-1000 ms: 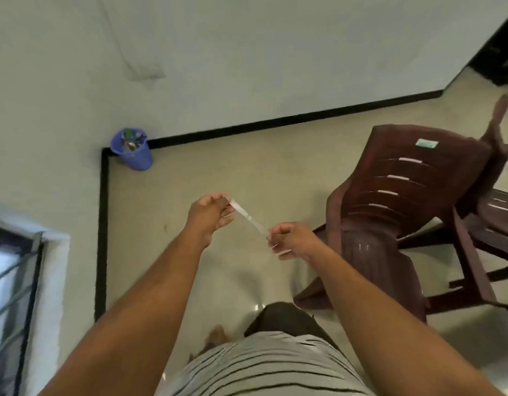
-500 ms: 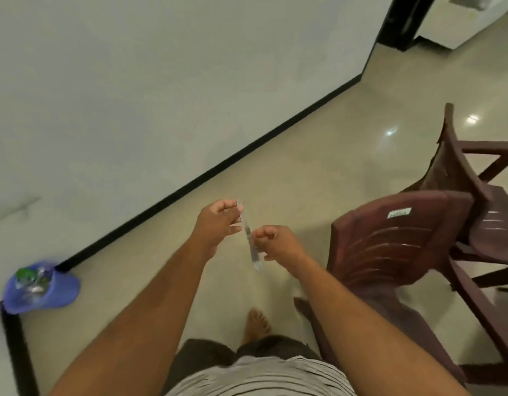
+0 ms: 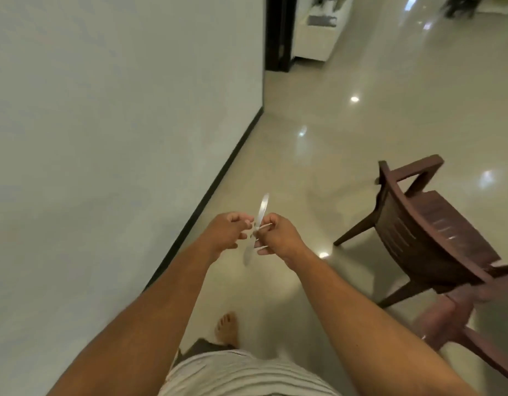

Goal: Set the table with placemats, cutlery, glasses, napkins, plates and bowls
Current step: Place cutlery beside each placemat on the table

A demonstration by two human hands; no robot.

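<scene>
**A:** What am I holding right now?

**B:** From my seat, both hands meet in front of the chest. The right hand (image 3: 278,238) has its fingers curled round a thin, pale, shiny piece of cutlery (image 3: 257,228), blurred, standing nearly upright with one end above the knuckles and one below. The left hand (image 3: 228,234) pinches it from the other side.

**A:** No table in sight?

**B:** None; just glossy beige floor tiles (image 3: 347,144) and a dark brown slatted plastic chair (image 3: 430,224) to my right.

**A:** So how do I carry it well?

**B:** I'd keep a firm grip, ends away from the body, and steer wide of that chair.
</scene>
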